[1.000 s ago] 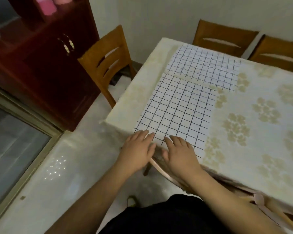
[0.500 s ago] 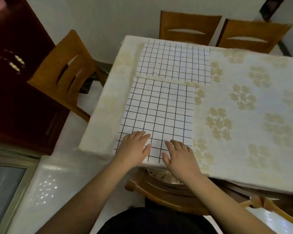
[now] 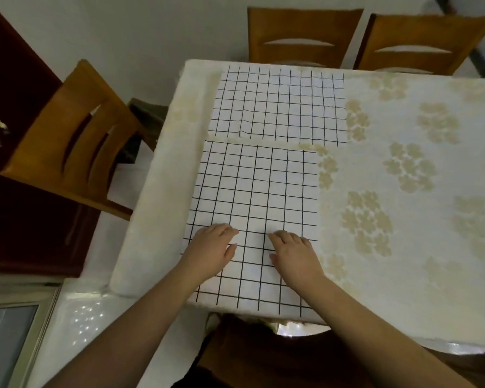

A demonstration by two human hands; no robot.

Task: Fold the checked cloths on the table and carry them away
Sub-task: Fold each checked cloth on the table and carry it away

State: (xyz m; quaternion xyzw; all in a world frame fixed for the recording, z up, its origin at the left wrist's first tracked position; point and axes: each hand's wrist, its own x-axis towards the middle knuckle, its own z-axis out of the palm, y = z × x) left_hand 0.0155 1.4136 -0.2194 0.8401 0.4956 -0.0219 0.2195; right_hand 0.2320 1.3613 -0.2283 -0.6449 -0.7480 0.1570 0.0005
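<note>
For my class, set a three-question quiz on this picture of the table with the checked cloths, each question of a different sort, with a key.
1. True or false: the near checked cloth is already folded in half.
2. Multiple choice: where do the left hand and right hand lie? A) on the far checked cloth B) flat on the near checked cloth C) on a chair
3. Fill in: the table is covered with a pale ______-patterned tablecloth.

Key
1. False: it lies spread flat.
2. B
3. flower
</note>
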